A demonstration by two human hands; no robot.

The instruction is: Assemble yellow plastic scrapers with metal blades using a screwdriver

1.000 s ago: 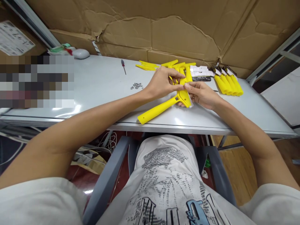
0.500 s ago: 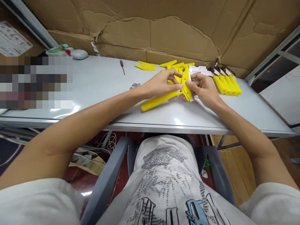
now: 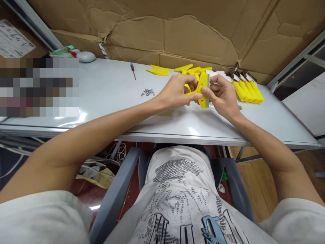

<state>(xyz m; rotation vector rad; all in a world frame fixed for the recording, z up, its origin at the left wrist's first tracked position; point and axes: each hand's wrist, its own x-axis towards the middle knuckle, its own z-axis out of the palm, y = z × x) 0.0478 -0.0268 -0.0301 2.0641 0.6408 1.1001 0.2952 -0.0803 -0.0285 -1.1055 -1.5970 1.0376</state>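
Note:
A yellow plastic scraper (image 3: 202,95) is held up just above the table between my two hands. A grey metal blade edge (image 3: 208,90) runs along the right side of its head. My left hand (image 3: 179,90) is closed around the scraper's left part, its thumb and fingers hiding much of the handle. My right hand (image 3: 223,94) grips the head from the right, thumb on the yellow face and fingers curled behind the blade edge. Behind my hands lie several yellow T-shaped scraper parts (image 3: 184,68), partly covered by the held scraper.
Loose screws (image 3: 147,92) lie in a small pile left of my hands, with a screwdriver (image 3: 133,70) farther back. Flat yellow strips (image 3: 158,70) rest near the cardboard wall (image 3: 137,37). Yellow-handled scrapers (image 3: 247,91) line up at the right. A computer mouse (image 3: 86,57) sits at the back left.
The scraper has turned in my hands: its long handle no longer extends toward the lower left, and the metal edge now shows on the right. Both hands stay in about the same place.

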